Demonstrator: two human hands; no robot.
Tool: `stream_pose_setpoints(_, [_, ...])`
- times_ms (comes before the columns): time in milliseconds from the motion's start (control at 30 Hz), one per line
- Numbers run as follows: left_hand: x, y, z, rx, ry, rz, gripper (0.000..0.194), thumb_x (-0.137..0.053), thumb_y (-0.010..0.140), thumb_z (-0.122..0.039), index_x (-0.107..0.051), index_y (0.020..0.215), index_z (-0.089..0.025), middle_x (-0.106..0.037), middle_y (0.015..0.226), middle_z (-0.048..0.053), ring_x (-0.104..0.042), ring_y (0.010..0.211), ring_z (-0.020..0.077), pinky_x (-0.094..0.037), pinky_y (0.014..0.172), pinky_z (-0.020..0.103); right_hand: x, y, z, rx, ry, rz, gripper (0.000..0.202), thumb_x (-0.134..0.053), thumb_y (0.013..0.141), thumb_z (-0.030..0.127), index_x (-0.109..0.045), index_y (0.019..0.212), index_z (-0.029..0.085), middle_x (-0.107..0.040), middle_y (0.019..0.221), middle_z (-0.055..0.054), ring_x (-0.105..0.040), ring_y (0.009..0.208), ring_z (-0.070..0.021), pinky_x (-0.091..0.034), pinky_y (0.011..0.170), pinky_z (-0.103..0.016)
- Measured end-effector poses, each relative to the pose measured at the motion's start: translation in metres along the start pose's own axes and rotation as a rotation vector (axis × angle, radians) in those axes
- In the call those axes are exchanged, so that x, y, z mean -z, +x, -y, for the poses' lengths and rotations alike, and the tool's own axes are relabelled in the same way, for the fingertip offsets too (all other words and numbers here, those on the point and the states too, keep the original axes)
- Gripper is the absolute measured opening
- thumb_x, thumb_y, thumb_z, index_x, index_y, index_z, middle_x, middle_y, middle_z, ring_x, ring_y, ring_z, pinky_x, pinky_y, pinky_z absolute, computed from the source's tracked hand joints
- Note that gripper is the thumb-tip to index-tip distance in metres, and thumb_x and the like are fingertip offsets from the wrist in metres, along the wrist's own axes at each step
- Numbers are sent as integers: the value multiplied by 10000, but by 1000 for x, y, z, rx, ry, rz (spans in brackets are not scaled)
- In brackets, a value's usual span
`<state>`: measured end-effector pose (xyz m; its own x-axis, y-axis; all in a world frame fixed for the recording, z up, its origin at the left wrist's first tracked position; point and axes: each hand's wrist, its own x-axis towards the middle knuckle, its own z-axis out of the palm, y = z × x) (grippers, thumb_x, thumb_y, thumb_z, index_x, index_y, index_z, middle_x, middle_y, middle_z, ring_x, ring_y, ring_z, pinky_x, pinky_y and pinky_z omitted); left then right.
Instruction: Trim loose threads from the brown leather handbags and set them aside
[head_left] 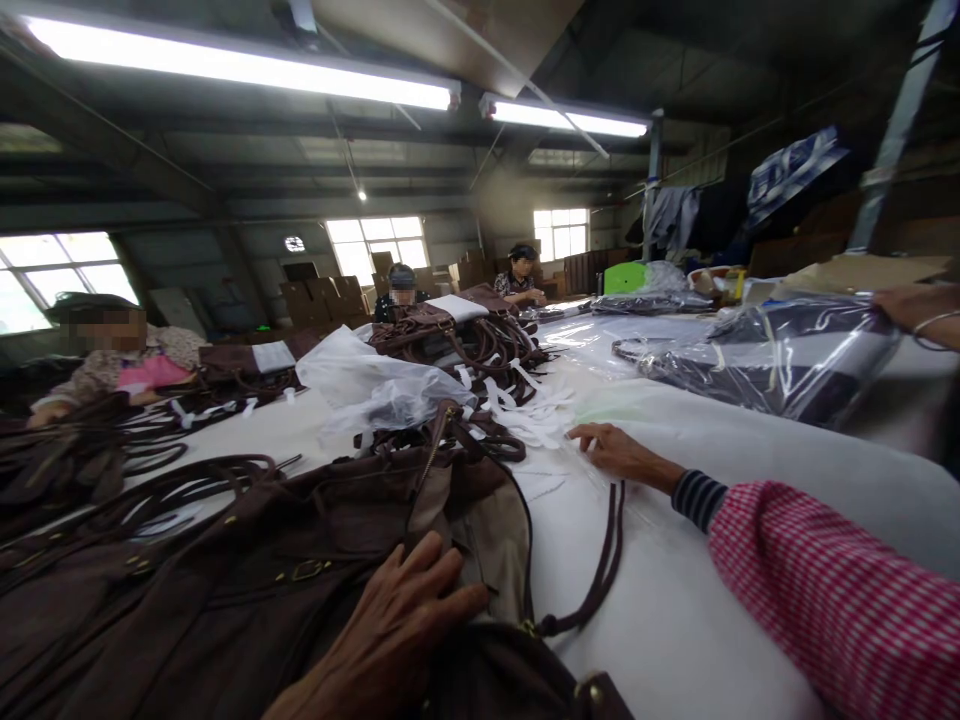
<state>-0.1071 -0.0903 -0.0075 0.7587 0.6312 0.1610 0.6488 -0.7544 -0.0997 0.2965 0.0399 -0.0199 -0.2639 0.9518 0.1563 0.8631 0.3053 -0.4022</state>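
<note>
My left hand lies on a dark brown handbag in front of me, fingers loosely spread and thumb held apart. The bag's zipper is undone, so the beige lining shows beside the fingers. A brown cord strap trails from the bag onto the white tabletop. Over the table, my right hand reaches out with its index finger stretched, at the edge of a heap of white strips. I see nothing held in it. Crumpled translucent plastic rests behind the handbag.
More brown bags with cord handles are piled beyond. At right, another person's hand touches a dark bag in clear plastic. Several co-workers are around the white table. A metal post stands at right.
</note>
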Motion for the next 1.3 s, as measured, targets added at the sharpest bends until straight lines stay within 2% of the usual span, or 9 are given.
stream_pose_setpoints(67, [-4, -3, 3, -19, -12, 0, 660, -511, 857, -78, -489, 1406, -444, -555, 1240, 29, -406, 1192, 255, -378, 1039, 367, 0, 2, 4, 87, 97, 19, 606, -448, 725, 34, -631, 1291, 152, -684, 1201, -86, -642, 993, -187, -497, 884, -289])
stream_pose_setpoints(133, [-6, -5, 5, -32, -16, -4, 668, -516, 851, -80, -489, 1408, -448, -560, 1239, 28, -410, 1199, 257, -387, 1041, 371, -1, 7, 6, 133, 62, -4, 582, -429, 710, 9, -663, 1224, 154, -668, 1227, -89, -623, 1064, -189, -474, 946, -296])
stream_pose_setpoints(267, [-6, -6, 2, -2, -2, -36, 678, -516, 840, -71, -496, 1403, -449, -559, 1252, 28, -401, 1215, 261, -389, 1053, 381, -8, 20, 7, 70, -193, -61, 477, -442, 790, 13, -631, 1208, 143, -635, 1190, -106, -598, 1087, -189, -432, 983, -301])
stream_pose_setpoints(367, [-4, -3, 1, 0, -21, -8, 637, -526, 848, -93, -515, 1388, -430, -565, 1207, 35, -421, 1166, 255, -400, 1022, 371, -11, 32, 9, 56, -276, -8, 275, -467, 897, 109, -652, 1100, 128, -632, 1117, -130, -613, 999, -201, -445, 907, -300])
stream_pose_setpoints(433, [-2, 1, 1, -20, -48, 33, 595, -527, 854, -104, -538, 1362, -414, -564, 1165, 37, -431, 1128, 247, -398, 1004, 363, -11, 39, 14, 43, -337, 33, 232, -448, 933, 133, -664, 1016, 123, -637, 1080, -145, -623, 948, -200, -449, 855, -294])
stream_pose_setpoints(700, [8, 7, -4, -26, -88, 63, 681, -476, 806, -3, -523, 1362, -393, -527, 1177, 35, -413, 1125, 230, -362, 1028, 371, -2, 52, 33, 8, -510, 93, 261, -466, 882, 78, -678, 1031, 111, -681, 1081, -169, -643, 1008, -240, -463, 804, -300])
stream_pose_setpoints(900, [14, 7, -10, -10, -68, 50, 691, -458, 803, 6, -519, 1361, -397, -513, 1211, 33, -379, 1198, 237, -350, 1054, 378, 0, 58, 34, 12, -520, 113, 278, -514, 856, 81, -686, 1075, 100, -696, 1112, -171, -652, 1040, -229, -466, 861, -291])
stream_pose_setpoints(1133, [20, 14, -12, 24, -108, 114, 589, -502, 835, -10, -575, 1281, -388, -525, 1139, 22, -417, 1093, 217, -353, 977, 337, -4, 59, 40, -16, -485, 76, 278, -557, 823, 75, -705, 1055, 117, -697, 1129, -203, -657, 1073, -257, -465, 891, -312])
stream_pose_setpoints(1300, [17, 14, -11, 33, -140, 111, 578, -529, 845, -17, -571, 1271, -405, -532, 1116, 14, -424, 1065, 212, -350, 929, 339, 17, 58, 32, -77, -407, 59, 250, -536, 827, 104, -724, 992, 102, -723, 1069, -204, -693, 965, -253, -477, 796, -297])
